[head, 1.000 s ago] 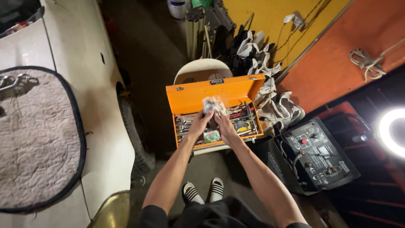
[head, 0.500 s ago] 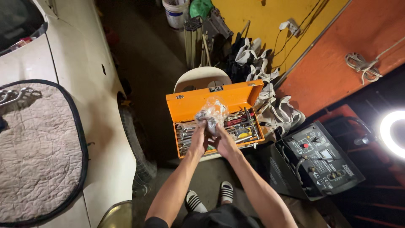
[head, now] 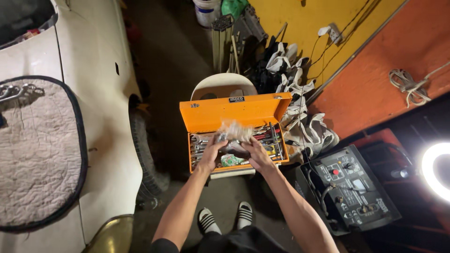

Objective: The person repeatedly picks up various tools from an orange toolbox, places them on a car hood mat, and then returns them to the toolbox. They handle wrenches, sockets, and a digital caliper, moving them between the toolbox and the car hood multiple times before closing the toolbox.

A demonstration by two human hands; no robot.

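An open orange toolbox (head: 234, 111) full of wrenches and other hand tools rests on a cream plastic chair (head: 224, 85). Both hands reach into it. My left hand (head: 210, 152) and my right hand (head: 254, 152) together hold a clear crinkled plastic bag (head: 234, 130) of small parts just above the tray. A green packet (head: 230, 160) lies in the box between my hands. Screwdrivers with red and yellow handles (head: 273, 138) lie at the box's right side.
A white car (head: 101, 112) with a grey quilted mat (head: 35, 154) on its bonnet fills the left, its tyre (head: 146, 159) near the chair. A black machine with knobs and cables (head: 349, 187) sits at right beside a ring light (head: 433, 171). White bags (head: 304, 122) line the yellow wall.
The camera has shifted, so the toolbox sits slightly higher in view. My hands have lowered the plastic bag closer to the tool tray and spread a little apart.
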